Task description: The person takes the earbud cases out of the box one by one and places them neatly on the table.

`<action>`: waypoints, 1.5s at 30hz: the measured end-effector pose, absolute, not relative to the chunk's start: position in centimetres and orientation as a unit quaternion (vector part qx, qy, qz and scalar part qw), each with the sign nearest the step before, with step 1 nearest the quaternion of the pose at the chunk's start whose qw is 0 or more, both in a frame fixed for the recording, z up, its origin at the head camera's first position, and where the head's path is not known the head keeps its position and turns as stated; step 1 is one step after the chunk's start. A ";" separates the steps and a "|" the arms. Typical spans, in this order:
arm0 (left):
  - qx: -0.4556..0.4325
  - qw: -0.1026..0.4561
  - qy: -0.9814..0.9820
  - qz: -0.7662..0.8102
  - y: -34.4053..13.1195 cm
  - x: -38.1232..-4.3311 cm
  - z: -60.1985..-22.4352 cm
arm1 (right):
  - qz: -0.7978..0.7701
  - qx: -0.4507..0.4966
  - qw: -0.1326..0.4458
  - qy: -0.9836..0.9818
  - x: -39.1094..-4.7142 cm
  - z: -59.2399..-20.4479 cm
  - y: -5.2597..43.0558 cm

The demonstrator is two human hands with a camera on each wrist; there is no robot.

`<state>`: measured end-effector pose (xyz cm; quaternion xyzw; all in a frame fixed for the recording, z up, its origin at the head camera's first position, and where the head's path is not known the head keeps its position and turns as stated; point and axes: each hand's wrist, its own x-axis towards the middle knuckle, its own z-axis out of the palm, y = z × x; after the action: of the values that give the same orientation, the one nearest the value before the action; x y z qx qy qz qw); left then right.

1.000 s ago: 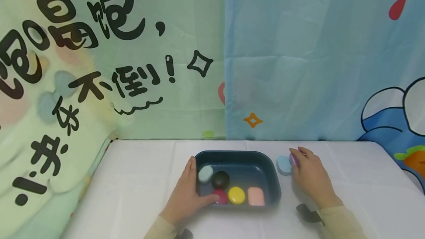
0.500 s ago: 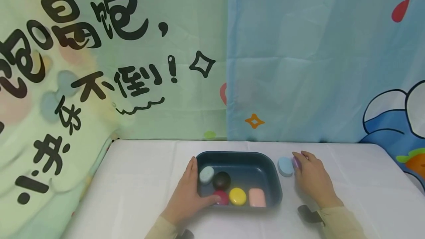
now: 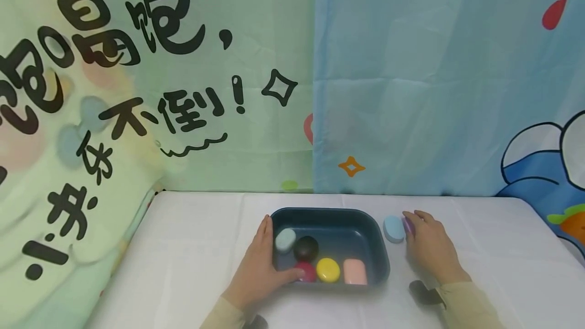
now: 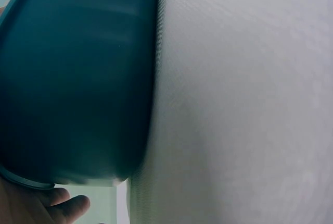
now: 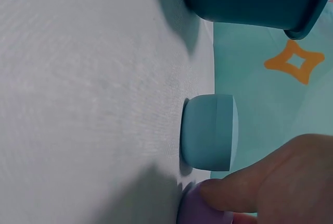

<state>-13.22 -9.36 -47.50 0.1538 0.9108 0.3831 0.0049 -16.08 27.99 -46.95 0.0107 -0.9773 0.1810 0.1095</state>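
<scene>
The right hand (image 3: 429,248) pinches a purple block (image 5: 196,208) beside a blue block (image 3: 394,229). The left hand (image 3: 259,272), fingers spread wide, touches the tray (image 3: 340,237).

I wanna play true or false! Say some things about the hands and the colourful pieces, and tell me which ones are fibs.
1. The left hand touches the dark blue tray. True.
2. The right hand holds a green piece. False: it holds a purple piece.
3. Inside the tray, the yellow piece sits between the red piece and the pink piece. True.
4. The black piece lies outside the tray. False: the black piece lies inside it.
</scene>
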 end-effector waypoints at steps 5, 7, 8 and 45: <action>0.155 0.002 0.912 0.380 -9.3 -13.2 -47.4 | 0.178 0.014 0.105 -0.978 -16.1 -47.0 28.1; 0.157 0.001 0.912 0.380 -9.4 -13.2 -47.4 | 0.179 0.017 0.106 -0.978 -16.1 -47.0 28.2; 0.158 0.000 0.912 0.379 -9.4 -13.2 -47.4 | 0.180 0.018 0.106 -0.978 -16.0 -47.0 28.3; 0.153 0.005 0.912 0.381 -9.4 -13.3 -47.4 | 0.198 0.117 0.152 -0.961 -14.5 -41.2 22.0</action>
<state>-13.33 -9.36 -47.39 0.1527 0.9118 0.3811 0.0050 -14.45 21.98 -41.17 0.1169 -0.9612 0.1984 0.1521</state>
